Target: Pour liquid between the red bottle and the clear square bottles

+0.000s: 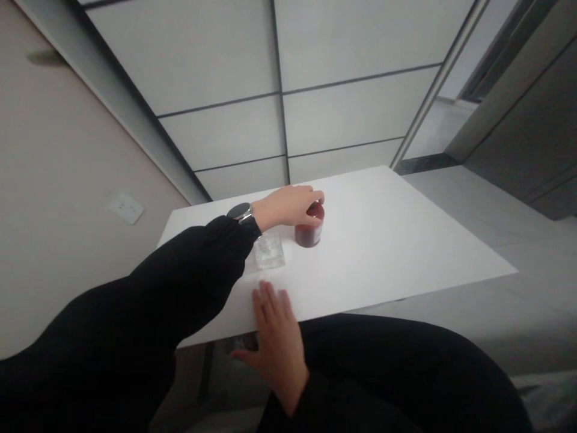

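Observation:
A dark red glass jar (309, 236) stands upright on the white table (383, 240). My left hand (291, 204), with a watch on its wrist, has its thumb and fingers round the top of the jar from the left. The jar's rim is partly hidden by the fingers. Just left of it, under my left forearm, sits a clear square glass container (269, 251); my black sleeve is close to its left side. My right hand (277, 337) is over the near table edge, palm down, fingers stretched out. Nothing shows in it.
Behind the table stand pale sliding panels (225, 72) with dark strips. On the left wall is a white socket (127, 208). My black-clothed leg (406, 361) is close below the table's near edge. Light floor tiles (478, 210) lie to the right.

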The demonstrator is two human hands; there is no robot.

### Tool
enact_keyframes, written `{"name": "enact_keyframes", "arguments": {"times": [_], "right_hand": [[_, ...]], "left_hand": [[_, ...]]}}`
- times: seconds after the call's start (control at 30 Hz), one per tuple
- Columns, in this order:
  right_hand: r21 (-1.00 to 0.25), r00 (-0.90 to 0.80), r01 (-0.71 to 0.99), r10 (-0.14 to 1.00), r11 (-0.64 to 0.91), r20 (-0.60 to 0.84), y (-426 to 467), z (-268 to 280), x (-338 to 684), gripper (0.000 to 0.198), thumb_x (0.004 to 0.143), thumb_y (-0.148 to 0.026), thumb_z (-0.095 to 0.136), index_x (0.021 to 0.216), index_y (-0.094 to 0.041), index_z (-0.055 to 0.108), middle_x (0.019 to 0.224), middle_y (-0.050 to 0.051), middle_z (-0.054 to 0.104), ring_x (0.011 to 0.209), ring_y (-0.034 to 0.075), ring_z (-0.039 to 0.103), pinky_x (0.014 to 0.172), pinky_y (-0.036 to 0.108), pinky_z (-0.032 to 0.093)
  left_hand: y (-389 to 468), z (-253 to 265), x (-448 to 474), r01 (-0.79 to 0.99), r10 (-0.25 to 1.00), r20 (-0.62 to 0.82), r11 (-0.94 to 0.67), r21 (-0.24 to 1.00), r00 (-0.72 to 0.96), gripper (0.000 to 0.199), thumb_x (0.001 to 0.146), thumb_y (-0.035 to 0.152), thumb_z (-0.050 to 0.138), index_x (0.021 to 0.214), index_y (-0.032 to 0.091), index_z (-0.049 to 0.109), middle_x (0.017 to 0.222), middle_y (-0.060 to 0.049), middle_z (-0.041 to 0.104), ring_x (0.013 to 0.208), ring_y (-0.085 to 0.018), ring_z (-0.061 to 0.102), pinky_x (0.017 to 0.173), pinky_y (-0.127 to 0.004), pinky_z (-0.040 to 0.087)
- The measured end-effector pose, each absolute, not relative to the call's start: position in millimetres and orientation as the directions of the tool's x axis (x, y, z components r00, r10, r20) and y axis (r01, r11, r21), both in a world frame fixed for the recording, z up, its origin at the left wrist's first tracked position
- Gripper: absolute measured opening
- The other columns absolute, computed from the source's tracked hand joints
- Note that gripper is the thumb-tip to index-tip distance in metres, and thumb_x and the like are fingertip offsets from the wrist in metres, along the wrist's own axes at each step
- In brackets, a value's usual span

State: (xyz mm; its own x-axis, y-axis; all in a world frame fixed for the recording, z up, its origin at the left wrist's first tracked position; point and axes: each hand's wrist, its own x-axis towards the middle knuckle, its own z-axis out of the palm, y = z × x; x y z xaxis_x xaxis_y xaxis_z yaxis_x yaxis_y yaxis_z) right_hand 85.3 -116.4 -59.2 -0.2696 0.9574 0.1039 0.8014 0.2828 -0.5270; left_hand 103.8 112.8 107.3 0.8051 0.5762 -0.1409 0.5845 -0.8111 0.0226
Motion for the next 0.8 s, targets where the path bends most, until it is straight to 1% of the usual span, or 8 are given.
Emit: {"name": "enact_keyframes", "arguments": {"times": [0.13,0.27,0.4,0.5,0.57,0.63,0.7,0.8], "right_hand": [[-0.638,-0.456,0.649,0.883,0.414,0.109,-111.1,-50.0,47.6,0.107,0.091,-0.076,0.061,0.164,-0.002,0.034,0.174,0.019,0.020,0.164,0.033,0.023,0.134,0.055,0.026],[-0.580,-0.438,0.700,0.892,0.417,0.113,-109.9,-50.7,96.9,0.105,0.089,-0.082,0.057,0.165,-0.013,0.037,0.175,0.011,0.025,0.163,0.034,0.025,0.133,0.060,0.024],[-0.349,-0.243,0.901,0.966,0.259,0.091,-111.3,-55.1,205.4,0.101,0.093,-0.082,0.050,0.168,-0.018,0.032,0.175,0.012,0.026,0.162,0.039,0.027,0.129,0.067,0.025],[-0.175,-0.031,0.983,0.994,0.049,0.105,-103.3,-59.0,305.6,0.097,0.097,-0.085,0.027,0.166,-0.018,0.036,0.172,0.015,0.034,0.161,0.040,0.029,0.128,0.072,0.018],[-0.129,0.096,0.988,0.989,-0.082,0.108,-90.7,-62.4,366.6,0.099,0.098,-0.085,0.022,0.165,-0.015,0.038,0.171,0.018,0.037,0.161,0.044,0.027,0.125,0.076,0.016],[-0.192,0.196,0.967,0.973,-0.170,0.126,-73.6,-65.7,413.0,0.100,0.095,-0.087,0.028,0.161,-0.013,0.044,0.167,0.022,0.042,0.158,0.048,0.030,0.122,0.080,0.016],[-0.235,0.233,0.953,0.960,-0.193,0.158,-56.0,-67.2,440.2,0.100,0.094,-0.087,0.032,0.154,-0.010,0.053,0.161,0.028,0.048,0.154,0.053,0.035,0.118,0.083,0.018],[-0.316,0.232,0.938,0.935,-0.141,0.270,-39.1,-64.7,445.9,0.095,0.092,-0.087,0.038,0.139,-0.009,0.064,0.152,0.034,0.056,0.149,0.056,0.041,0.115,0.084,0.020]], "left_hand": [[114.1,106.6,102.8,0.585,0.575,-0.151,-0.810,0.027,0.804,0.045,0.094,0.048,0.065,0.129,0.020,0.066,0.121,-0.011,0.072,0.102,-0.027,0.067,0.078,-0.034,0.046],[116.6,104.0,103.8,0.592,0.584,-0.124,-0.805,0.035,0.802,0.049,0.095,0.052,0.065,0.133,0.021,0.064,0.126,-0.011,0.071,0.108,-0.029,0.068,0.084,-0.035,0.050],[113.6,110.8,102.4,0.581,0.583,0.025,-0.811,0.064,0.812,0.066,0.096,0.054,0.065,0.150,0.018,0.049,0.152,-0.017,0.056,0.136,-0.034,0.056,0.108,-0.043,0.048],[91.3,123.3,95.3,0.532,0.548,0.259,-0.836,0.133,0.795,0.058,0.099,0.043,0.064,0.149,0.018,0.048,0.156,-0.016,0.051,0.143,-0.032,0.051,0.119,-0.046,0.042],[61.6,124.5,85.0,0.524,0.556,0.366,-0.830,0.193,0.746,0.049,0.102,0.036,0.059,0.147,0.019,0.051,0.155,-0.014,0.053,0.144,-0.030,0.052,0.123,-0.048,0.040],[23.4,110.7,67.7,0.551,0.623,0.360,-0.782,0.291,0.694,0.044,0.105,0.036,0.052,0.147,0.022,0.053,0.155,-0.011,0.057,0.145,-0.027,0.054,0.124,-0.047,0.043],[-16.6,80.5,42.1,0.567,0.656,0.249,-0.748,0.346,0.713,0.046,0.107,0.039,0.049,0.151,0.025,0.052,0.159,-0.010,0.056,0.148,-0.026,0.053,0.126,-0.046,0.043],[-65.8,21.6,-8.2,0.675,0.735,0.108,-0.662,0.325,0.669,0.056,0.107,0.045,0.051,0.159,0.026,0.045,0.163,-0.010,0.053,0.148,-0.028,0.055,0.123,-0.047,0.048]]}}
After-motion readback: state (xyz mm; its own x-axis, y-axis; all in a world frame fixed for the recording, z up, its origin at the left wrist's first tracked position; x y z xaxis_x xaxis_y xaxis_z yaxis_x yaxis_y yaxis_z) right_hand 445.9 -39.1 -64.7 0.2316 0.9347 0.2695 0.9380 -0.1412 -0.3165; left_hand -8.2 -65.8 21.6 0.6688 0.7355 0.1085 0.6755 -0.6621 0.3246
